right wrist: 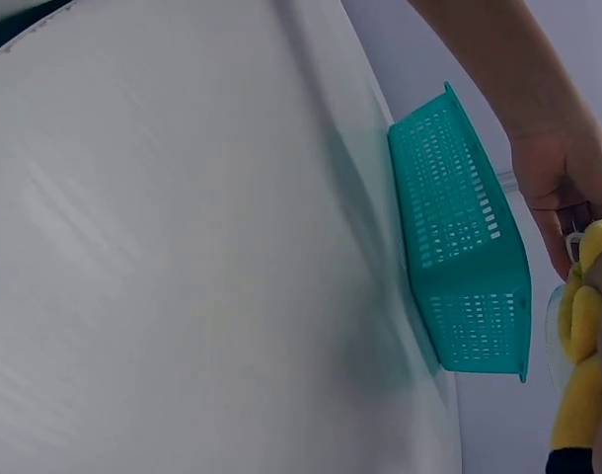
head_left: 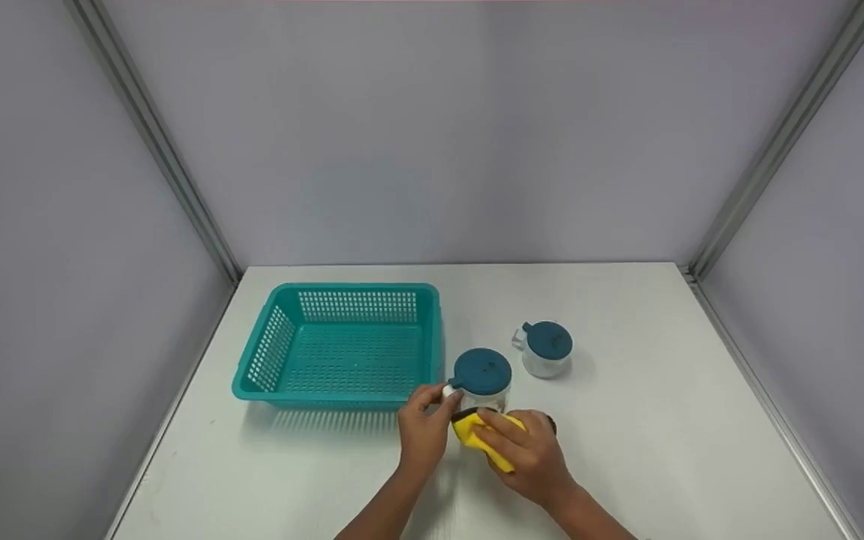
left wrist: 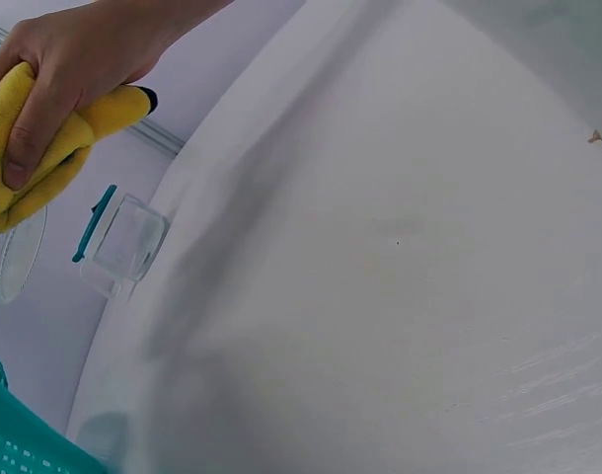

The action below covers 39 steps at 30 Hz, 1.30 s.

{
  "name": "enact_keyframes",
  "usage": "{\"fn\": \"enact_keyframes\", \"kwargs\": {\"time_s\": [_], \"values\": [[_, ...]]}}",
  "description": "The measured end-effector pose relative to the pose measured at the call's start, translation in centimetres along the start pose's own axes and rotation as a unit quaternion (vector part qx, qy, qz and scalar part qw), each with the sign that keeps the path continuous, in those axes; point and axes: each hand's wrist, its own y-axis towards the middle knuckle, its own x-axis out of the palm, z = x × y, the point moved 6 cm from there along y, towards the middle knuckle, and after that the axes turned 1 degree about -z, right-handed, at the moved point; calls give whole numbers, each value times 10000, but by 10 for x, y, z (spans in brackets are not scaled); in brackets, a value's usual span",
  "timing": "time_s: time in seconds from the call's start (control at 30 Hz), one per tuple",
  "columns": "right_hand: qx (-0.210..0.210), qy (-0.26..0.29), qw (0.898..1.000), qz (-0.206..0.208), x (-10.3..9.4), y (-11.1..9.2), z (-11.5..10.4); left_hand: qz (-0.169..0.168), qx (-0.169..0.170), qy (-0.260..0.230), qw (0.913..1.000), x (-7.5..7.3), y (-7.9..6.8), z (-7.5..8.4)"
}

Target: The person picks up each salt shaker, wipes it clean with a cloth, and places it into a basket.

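My left hand [head_left: 423,431] pinches the handle of a clear jar [head_left: 486,403] with a dark blue lid [head_left: 483,371]. This jar is held above the table, its clear base showing in the left wrist view. A yellow cloth [head_left: 469,431] with a dark edge is bunched in my right hand [head_left: 533,457], which presses it against the near side of the jar. In the left wrist view, the fingers of the right hand [left wrist: 84,59] curl over the folded cloth [left wrist: 44,148]. The left hand [right wrist: 567,178] shows at the handle in the right wrist view.
A second clear jar [head_left: 546,366] with a blue lid stands on the white table [head_left: 649,420], behind and right of the held one. Left of the hands sits a teal perforated basket [head_left: 342,401]. Grey walls [head_left: 432,150] enclose the table at the back and sides.
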Motion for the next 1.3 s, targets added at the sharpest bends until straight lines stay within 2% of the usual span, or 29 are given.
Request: {"fn": "enact_keyframes", "kwargs": {"time_s": [0.2,0.3,0.47,0.6,0.77,1.03,1.3], "values": [[-72,-132,9997,-198,4,-6,2,-96,-360,-178,9991,1,1,0],[-111,-185,9995,-251,4,-8,4,-161,-497,-404,9978,0,0,8],[-104,-200,9997,-55,-2,-8,11,-132,-385,-514,9979,-4,-3,29],[34,-267,9994,209,-8,-5,16,-96,-267,-567,9980,-7,-3,33],[11,-364,9984,428,-14,0,15,-169,-199,-538,9982,-5,-4,31],[-126,-285,9969,718,-15,8,3,-207,-406,-496,9977,-1,-7,27],[-185,-409,9960,770,-11,13,-6,-3,-382,-44,9993,1,-8,29]]}}
